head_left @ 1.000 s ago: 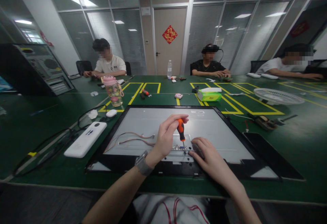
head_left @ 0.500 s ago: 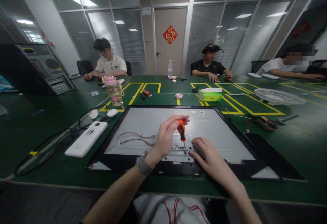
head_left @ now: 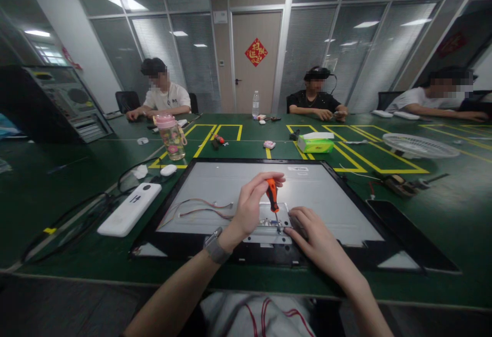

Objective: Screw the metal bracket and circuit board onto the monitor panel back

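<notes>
Down in the head view, held the orange screwdriver (head_left: 272,195) upright in the left hand (head_left: 249,210), fingers closed round its handle, tip down on the metal bracket (head_left: 265,234) at the near edge of the monitor panel (head_left: 330,193) lying flat on the green table (head_left: 442,209). Pressed the right hand (head_left: 315,237), loosely spread and empty, just beside the tip.

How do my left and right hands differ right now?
The left hand is curled around the orange screwdriver, held upright; the right hand rests open on the metal plate beside its tip. The left wrist wears a watch; the right wrist is bare. Both are over the monitor back.
</notes>
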Motion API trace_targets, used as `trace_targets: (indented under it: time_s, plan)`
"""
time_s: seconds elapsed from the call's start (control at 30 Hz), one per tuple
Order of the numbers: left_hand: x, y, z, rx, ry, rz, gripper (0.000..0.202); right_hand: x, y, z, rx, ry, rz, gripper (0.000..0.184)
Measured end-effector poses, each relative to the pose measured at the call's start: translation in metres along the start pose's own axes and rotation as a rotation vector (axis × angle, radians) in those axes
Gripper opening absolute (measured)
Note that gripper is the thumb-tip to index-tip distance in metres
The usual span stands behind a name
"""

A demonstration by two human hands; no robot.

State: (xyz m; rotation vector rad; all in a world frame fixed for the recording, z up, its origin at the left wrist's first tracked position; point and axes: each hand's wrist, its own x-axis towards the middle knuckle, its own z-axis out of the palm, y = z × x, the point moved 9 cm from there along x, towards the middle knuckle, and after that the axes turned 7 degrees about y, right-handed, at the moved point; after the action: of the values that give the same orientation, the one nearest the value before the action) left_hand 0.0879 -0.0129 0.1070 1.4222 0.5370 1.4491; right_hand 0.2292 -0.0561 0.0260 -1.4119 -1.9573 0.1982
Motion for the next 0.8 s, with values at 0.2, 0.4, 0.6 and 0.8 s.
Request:
trace_targets:
  time_s: [0.2,0.4,0.6,0.8]
  plan:
    - [-0.001,0.011,0.001,0.182,0.02,0.113,0.02,0.0,0.0,-0.001,-0.001,0.02,-0.013,0.013]
    - [0.001,0.009,-0.006,0.177,0.102,0.096,0.027,-0.001,0.0,0.0,-0.009,0.014,-0.006,0.012]
    - [0.001,0.008,-0.008,0.186,0.116,0.088,0.031,0.0,-0.001,-0.002,0.001,0.02,-0.002,0.011]
    - [0.0,0.008,-0.006,0.284,0.115,0.167,0.019,0.0,0.0,-0.002,0.004,0.023,-0.011,0.013]
